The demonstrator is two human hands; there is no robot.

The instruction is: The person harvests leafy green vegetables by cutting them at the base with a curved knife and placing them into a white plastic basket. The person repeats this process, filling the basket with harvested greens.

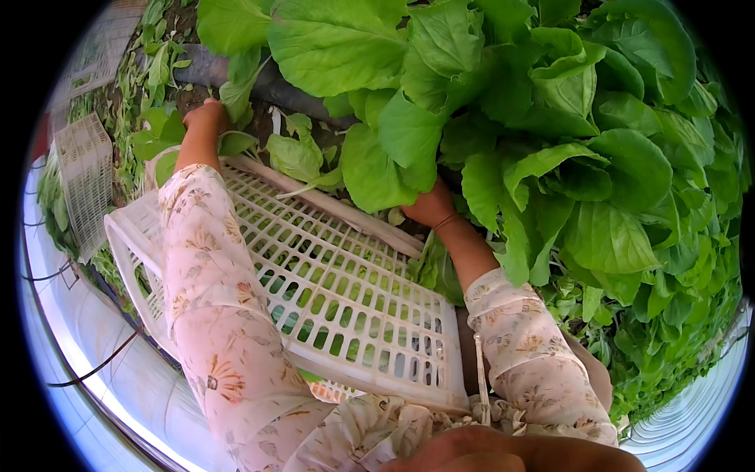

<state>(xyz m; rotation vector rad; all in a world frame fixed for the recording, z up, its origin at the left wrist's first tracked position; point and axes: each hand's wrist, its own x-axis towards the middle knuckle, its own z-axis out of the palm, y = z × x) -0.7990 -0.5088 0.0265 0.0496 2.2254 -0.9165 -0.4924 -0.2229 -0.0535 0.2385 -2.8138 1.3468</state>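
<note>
My left hand [207,115] is past the far left corner of a white slotted plastic crate [354,289], beside loose green leaves [239,97]. Its fingers are mostly turned away, so its grip does not show. My right hand [433,203] reaches in low among large leafy greens [413,130], near the crate's far right corner. Leaves cover its fingertips, and whether it holds a stem is hidden. The crate lies slanted before me under my left forearm, a slotted panel facing up. Green leaves show through its slots. One cut-looking leafy plant [295,153] lies just beyond its far edge.
Dense standing greens [637,236] fill the right side. A dark pipe or hose [206,65] runs across the soil behind the crate. Another slotted crate [88,183] stands at left near pale plastic sheeting [118,401]. An orange slotted surface [333,390] shows below the near crate.
</note>
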